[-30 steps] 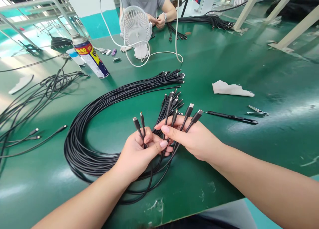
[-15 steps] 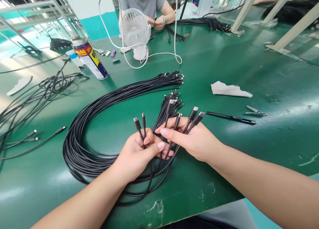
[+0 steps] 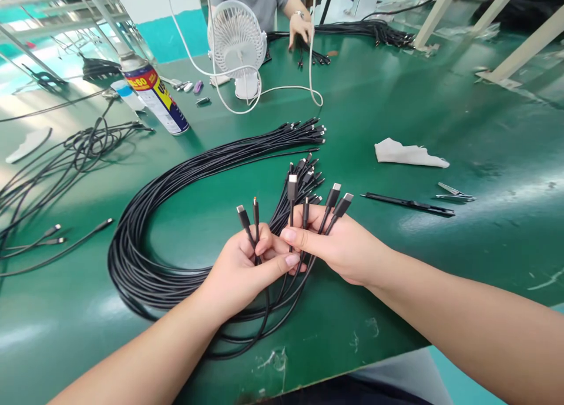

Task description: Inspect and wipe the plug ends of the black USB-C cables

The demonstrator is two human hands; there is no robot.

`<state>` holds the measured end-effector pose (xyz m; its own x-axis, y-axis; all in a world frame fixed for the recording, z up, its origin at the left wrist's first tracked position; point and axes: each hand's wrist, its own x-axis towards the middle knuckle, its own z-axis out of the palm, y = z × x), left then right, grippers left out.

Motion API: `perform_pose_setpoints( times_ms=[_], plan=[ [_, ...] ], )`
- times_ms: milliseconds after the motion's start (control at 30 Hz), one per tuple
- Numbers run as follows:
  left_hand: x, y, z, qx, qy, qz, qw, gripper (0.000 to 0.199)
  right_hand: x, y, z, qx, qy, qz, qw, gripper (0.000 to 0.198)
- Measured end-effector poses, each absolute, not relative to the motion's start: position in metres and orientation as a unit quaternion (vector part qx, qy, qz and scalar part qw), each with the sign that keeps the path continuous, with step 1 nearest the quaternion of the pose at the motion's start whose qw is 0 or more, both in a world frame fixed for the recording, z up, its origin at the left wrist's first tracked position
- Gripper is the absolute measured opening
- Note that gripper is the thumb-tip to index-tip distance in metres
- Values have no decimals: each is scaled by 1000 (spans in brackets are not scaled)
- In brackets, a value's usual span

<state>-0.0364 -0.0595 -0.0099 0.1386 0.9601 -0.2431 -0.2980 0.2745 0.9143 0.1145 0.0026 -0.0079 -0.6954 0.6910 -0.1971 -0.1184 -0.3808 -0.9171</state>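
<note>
My left hand (image 3: 251,261) is closed around black USB cables (image 3: 244,218), with two plugs standing up above its curled fingers. Beside it, touching at the fingertips, my right hand (image 3: 337,243) is closed on several more cable ends (image 3: 292,187). Their plugs fan out upward, some with silver USB-C tips. The cable lengths hang below both hands and loop over the table's near side. Behind the hands lies a large curved bundle of black cables (image 3: 136,234), its two sets of plug ends close together at the bundle's right.
On the green table (image 3: 440,287) are a pen (image 3: 408,204), nail clippers (image 3: 456,193) and a torn white scrap (image 3: 409,153). A spray can (image 3: 156,96) and a white fan (image 3: 239,46) stand farther back. Loose cables (image 3: 83,152) lie left. A co-worker's hand (image 3: 299,30) is across the table.
The plugs in my right hand have shifted slightly left and straightened, and my left thumb has moved right toward the cables. Across the table, the co-worker's hand has reached out over cable ends.
</note>
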Motion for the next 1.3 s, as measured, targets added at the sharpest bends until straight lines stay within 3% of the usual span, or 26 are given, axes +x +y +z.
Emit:
perform_pose_setpoints(
  times_ms=[133,400,767,1300],
  plan=[
    [-36,-59,-8,367,461,487,645,48,114,3,-8,-297,-497,770,270,31],
    [-34,-57,-7,357,462,489,648,50,115,2,-7,-318,-499,767,248,40],
    [-34,-57,-7,352,490,500,621,50,110,3,-8,-319,-454,763,333,33],
    [-36,-60,-10,350,516,481,616,48,115,6,-9,-290,-585,694,303,18]
  ],
)
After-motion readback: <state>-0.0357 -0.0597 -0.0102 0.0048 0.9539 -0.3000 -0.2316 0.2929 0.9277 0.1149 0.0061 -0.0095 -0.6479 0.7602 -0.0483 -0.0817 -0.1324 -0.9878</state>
